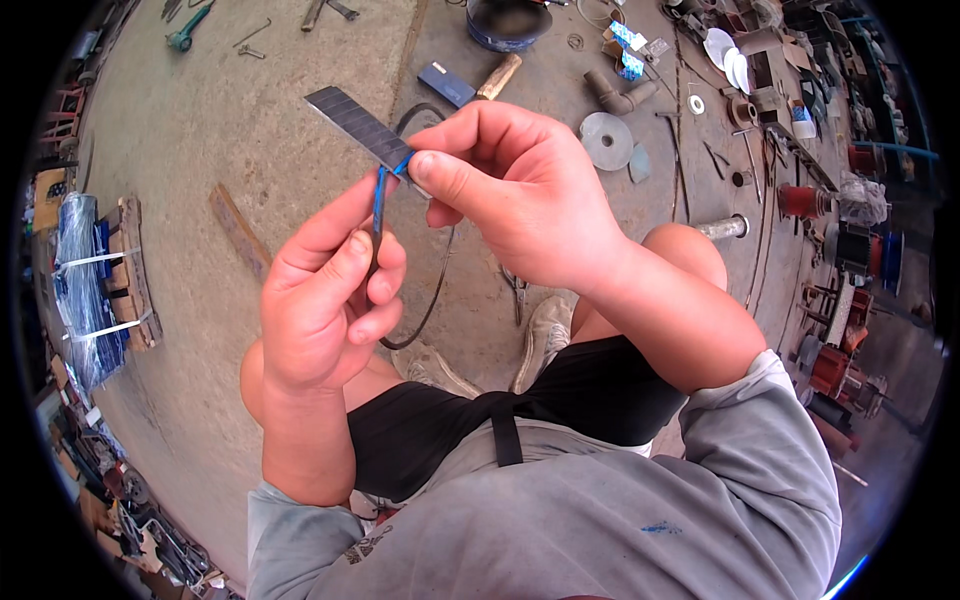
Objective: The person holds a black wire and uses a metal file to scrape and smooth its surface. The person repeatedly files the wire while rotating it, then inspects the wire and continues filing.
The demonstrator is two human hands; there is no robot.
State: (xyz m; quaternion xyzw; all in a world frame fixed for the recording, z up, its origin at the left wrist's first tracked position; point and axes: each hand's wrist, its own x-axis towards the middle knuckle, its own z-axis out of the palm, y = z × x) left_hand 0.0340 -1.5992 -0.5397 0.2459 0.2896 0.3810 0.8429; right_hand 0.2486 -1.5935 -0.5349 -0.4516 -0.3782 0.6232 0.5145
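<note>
My right hand [535, 195] pinches the end of a dark snap-off knife blade [355, 128] between thumb and fingers; the blade's long free part points up and to the left. In my left hand [318, 315] is a black cable [444, 275], gripped between thumb and fingers. A blue wire [380, 195] runs up from it and meets the blade's held end by my right thumb. The rest of the cable loops down behind my hands toward my shoes. My fingertips partly hide where wire and blade touch.
Beyond my hands lie a blue box [446, 84], a wooden-looking block [499, 76] and a dark round basin [507, 24]. To the right are a grey disc [606, 141], a pipe elbow [620, 95] and metal rods. A plastic-wrapped bundle [88, 290] sits at the left.
</note>
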